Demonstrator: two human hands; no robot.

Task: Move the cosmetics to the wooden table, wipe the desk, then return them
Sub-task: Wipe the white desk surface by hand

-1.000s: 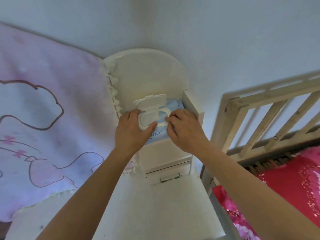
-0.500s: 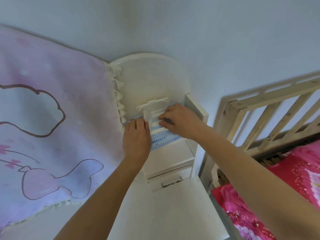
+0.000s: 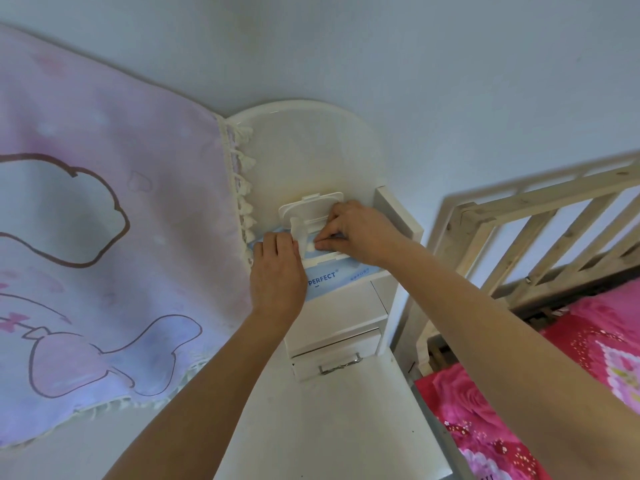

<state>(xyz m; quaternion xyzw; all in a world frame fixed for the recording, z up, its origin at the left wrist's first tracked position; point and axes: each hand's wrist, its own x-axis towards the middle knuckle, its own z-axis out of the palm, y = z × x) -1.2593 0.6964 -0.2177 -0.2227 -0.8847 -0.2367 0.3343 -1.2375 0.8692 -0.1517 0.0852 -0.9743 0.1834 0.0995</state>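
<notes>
Here, the left hand (image 3: 277,271) presses flat on the blue wet-wipe pack (image 3: 341,277) atop the small white drawer unit (image 3: 341,320), apparently steadying it while the right hand (image 3: 360,233) pinches a wipe (image 3: 300,233) at the open lid (image 3: 310,207); desk (image 3: 322,427) bare.

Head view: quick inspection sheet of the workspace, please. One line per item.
Surface: white desk, bare where visible.
Job's things: blue wet-wipe pack on the small drawer unit, flip lid open, a wipe sticking up; no cosmetics seen.
Clutter: nothing seen.
Grippers: left hand presses the pack down; right hand pinches at the opening.
Cables: nothing seen.
Surroundings: pink cartoon cloth to the left, wooden bed frame and red floral bedding to the right.
</notes>
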